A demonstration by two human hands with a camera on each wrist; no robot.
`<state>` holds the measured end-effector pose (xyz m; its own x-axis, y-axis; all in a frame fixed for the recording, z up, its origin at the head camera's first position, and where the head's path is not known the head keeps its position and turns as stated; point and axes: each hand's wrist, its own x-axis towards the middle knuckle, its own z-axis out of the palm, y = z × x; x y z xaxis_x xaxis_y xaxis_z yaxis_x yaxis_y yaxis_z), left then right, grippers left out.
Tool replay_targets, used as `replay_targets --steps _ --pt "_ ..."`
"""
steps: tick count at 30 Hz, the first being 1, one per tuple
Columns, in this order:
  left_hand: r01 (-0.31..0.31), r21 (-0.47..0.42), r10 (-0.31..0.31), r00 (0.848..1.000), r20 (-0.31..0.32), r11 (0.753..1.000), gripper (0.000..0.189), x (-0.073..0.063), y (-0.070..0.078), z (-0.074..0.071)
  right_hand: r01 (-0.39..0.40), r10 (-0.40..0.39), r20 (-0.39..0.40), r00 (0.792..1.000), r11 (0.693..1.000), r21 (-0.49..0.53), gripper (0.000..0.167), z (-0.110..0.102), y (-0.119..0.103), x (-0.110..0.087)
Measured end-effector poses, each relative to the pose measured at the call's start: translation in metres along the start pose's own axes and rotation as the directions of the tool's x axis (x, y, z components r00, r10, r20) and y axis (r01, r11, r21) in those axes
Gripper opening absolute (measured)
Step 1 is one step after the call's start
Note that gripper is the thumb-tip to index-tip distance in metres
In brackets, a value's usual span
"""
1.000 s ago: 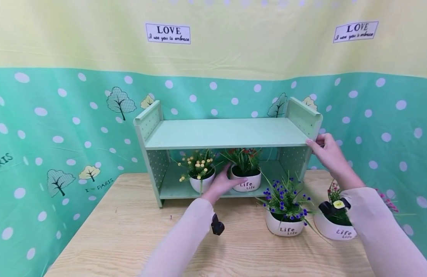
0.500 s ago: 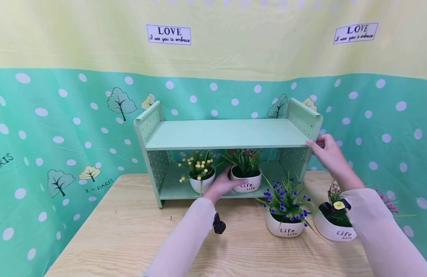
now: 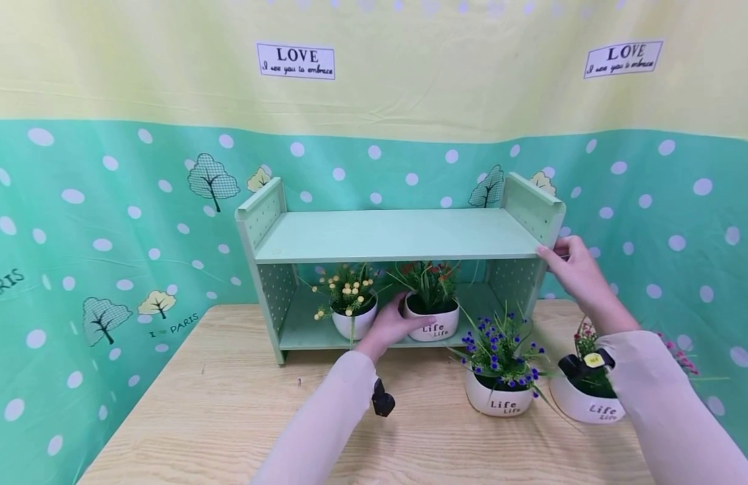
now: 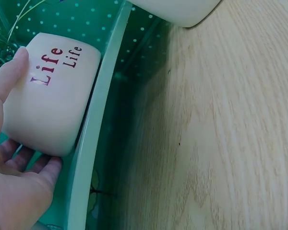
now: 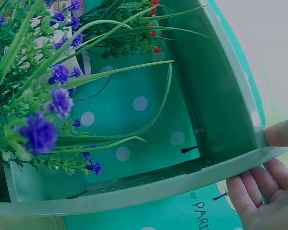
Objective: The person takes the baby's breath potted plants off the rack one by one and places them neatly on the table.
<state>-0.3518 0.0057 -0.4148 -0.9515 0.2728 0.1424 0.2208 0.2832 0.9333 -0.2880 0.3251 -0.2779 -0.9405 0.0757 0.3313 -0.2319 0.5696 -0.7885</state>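
Note:
My left hand (image 3: pixel 389 325) grips a white pot (image 4: pixel 57 103) marked "Life", its thumb across the front and fingers around the left side. Red flowers and grassy leaves (image 3: pixel 431 279) grow from this pot, which stands on the lower board of a pale green two-tier shelf (image 3: pixel 398 236). Left of that hand, on the same board, is a white pot with yellow flowers (image 3: pixel 350 293). My right hand (image 3: pixel 577 269) holds the shelf's right side panel near the upper board; in the right wrist view its thumb and fingers (image 5: pixel 247 191) lie on either side of the panel edge.
On the wooden table (image 3: pixel 228 404), a pot of purple-blue flowers (image 3: pixel 501 397) stands before the shelf's right end. Beside it, a pink-flowered pot (image 3: pixel 583 401) is partly hidden by the right sleeve. A polka-dot curtain (image 3: pixel 125 222) hangs behind.
The red-flowered pot has shifted very slightly toward the shelf's front edge, with my left hand on it. My right hand stays at the side panel.

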Motion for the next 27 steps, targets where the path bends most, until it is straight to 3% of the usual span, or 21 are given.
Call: replay_targets --steps 7,14,24,27 --pt "-0.038 0.01 0.038 0.999 -0.024 0.999 0.09 -0.004 0.001 -0.001 -0.001 0.002 -0.002 1.0 1.0 0.008 0.064 -0.001 0.0 0.001" --pt "-0.034 -0.021 0.033 0.999 -0.04 0.999 0.087 -0.015 0.001 -0.006 -0.006 0.006 -0.001 1.0 1.0 0.005 0.064 0.0 -0.002 0.0" --pt "-0.086 -0.026 0.086 0.996 -0.008 0.996 0.082 -0.034 0.002 -0.011 -0.013 0.013 0.003 1.0 1.0 0.008 0.066 0.0 0.001 0.001" --pt "-0.076 -0.039 0.076 0.997 0.007 0.996 0.083 -0.041 0.0 -0.012 -0.013 0.013 0.005 1.0 1.0 0.009 0.066 0.0 0.001 0.001"
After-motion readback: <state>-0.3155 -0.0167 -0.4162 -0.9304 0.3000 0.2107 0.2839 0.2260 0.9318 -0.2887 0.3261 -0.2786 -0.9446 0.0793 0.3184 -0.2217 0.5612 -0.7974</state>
